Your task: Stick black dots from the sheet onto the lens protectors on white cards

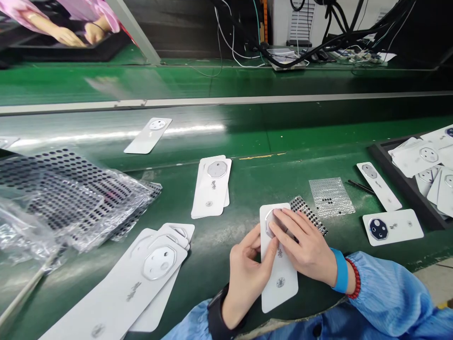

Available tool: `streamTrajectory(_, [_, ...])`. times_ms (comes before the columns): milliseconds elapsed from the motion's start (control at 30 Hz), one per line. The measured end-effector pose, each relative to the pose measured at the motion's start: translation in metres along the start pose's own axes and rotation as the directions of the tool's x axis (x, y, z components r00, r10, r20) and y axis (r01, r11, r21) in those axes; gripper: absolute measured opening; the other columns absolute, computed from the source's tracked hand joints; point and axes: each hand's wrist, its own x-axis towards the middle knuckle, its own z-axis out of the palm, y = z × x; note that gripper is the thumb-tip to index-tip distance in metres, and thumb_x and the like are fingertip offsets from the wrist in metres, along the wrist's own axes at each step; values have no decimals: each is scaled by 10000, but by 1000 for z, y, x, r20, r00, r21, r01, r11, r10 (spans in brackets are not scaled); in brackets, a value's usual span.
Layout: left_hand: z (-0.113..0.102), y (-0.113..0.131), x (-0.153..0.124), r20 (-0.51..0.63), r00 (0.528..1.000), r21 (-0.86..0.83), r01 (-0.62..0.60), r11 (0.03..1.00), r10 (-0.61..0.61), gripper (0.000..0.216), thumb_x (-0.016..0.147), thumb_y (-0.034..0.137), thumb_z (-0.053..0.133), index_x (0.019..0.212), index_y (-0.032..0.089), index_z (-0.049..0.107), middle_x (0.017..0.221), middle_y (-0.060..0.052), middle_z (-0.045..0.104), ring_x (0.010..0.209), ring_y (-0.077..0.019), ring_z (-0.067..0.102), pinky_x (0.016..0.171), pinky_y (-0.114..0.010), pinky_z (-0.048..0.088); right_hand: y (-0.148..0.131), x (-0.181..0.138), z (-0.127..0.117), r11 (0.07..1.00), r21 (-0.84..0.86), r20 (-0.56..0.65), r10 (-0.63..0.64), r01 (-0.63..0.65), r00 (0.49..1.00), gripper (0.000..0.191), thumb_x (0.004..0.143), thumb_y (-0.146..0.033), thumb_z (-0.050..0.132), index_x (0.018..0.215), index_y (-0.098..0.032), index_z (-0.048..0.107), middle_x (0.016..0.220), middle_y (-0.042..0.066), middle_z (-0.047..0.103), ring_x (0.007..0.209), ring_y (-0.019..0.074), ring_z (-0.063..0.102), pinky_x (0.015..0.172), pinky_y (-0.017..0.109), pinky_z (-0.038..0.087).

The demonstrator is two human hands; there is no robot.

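Observation:
A white phone back cover point(279, 295) with an octagonal camera ring lies near the table's front edge. My left hand point(249, 274) grips its left edge, thumb on the face and fingers bent around the side. Across the camera ring lie the fingers of my right hand point(306, 243), closed over the cover's upper right edge; the thumb is hidden, and so is anything small beneath the fingertips. Touching distance from that hand is a sheet of small black rings point(308, 215). Behind it, a clear sheet point(331, 196) carries several black pieces.
Stacked covers point(210, 189) lie ahead, with larger-looking ones point(141, 269) at left. Perforated plastic sheets point(71, 193) spread far left. At right are a black pen-like tool point(361, 187), a dark-ringed cover point(394, 227) and a loaded black tray point(403, 179). A co-worker's hands point(69, 35) show top left.

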Motion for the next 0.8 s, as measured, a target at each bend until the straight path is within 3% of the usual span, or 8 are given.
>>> streamTrajectory(133, [-1,3,1,22,998,-93,56,994,-54,292,783,279,700,1038,136,700,552,28,639,466,-105,564,450,-162,476,3,-2,2,954,298,-76,60,-35,995,473,934,-91,404,1395,-163,482,1480,149,430,1386,274,394,1089,487,432])
streamTrajectory(200, [-2,4,3,32,995,-165,102,981,-98,289,779,289,717,1025,144,680,603,13,674,511,-118,612,477,-166,498,4,-3,4,879,455,-96,211,-145,973,532,949,-120,419,1464,-247,382,1551,102,326,1422,272,342,1126,508,386])
streamTrajectory(267, [-3,5,5,27,992,-227,128,965,-125,269,784,314,720,992,152,666,648,-1,698,547,-127,637,510,-176,517,2,-4,5,704,646,-24,407,-297,913,597,971,-182,446,1520,-288,238,1564,90,310,1414,262,366,1125,488,395])
streamTrajectory(333, [-4,5,6,25,990,-269,137,953,-135,248,809,360,694,950,157,665,648,-5,696,529,-117,618,510,-178,511,-1,-3,6,418,818,156,502,-396,851,632,979,-252,477,1534,-270,174,1472,109,464,1290,239,534,1027,413,511])
streamTrajectory(400, [-3,4,6,11,991,-266,135,955,-137,257,838,404,652,894,155,675,607,0,673,480,-98,567,465,-163,472,-3,0,6,174,882,309,490,-439,815,586,968,-293,513,1500,-240,273,1264,93,652,1054,202,688,856,326,598])
streamTrajectory(533, [3,-5,5,-133,987,-109,81,991,-95,285,828,420,647,759,146,686,494,18,594,409,-82,474,379,-153,379,-4,8,6,-52,869,454,476,-492,753,491,876,-309,650,1329,-211,490,959,28,754,774,154,727,671,245,596])
streamTrajectory(667, [3,-19,0,-212,977,33,1,999,6,291,803,430,663,710,155,685,472,25,566,403,-91,471,402,-177,389,-14,12,16,-175,860,491,544,-480,680,394,767,-287,747,1107,-193,571,829,2,751,669,129,710,590,197,547])
streamTrajectory(800, [4,-20,20,-116,993,146,-12,989,29,356,775,546,649,798,200,724,589,-5,666,512,-179,612,466,-242,482,5,11,14,-120,897,399,632,-425,664,386,699,-371,785,966,-167,596,747,-2,726,607,128,690,552,205,533])
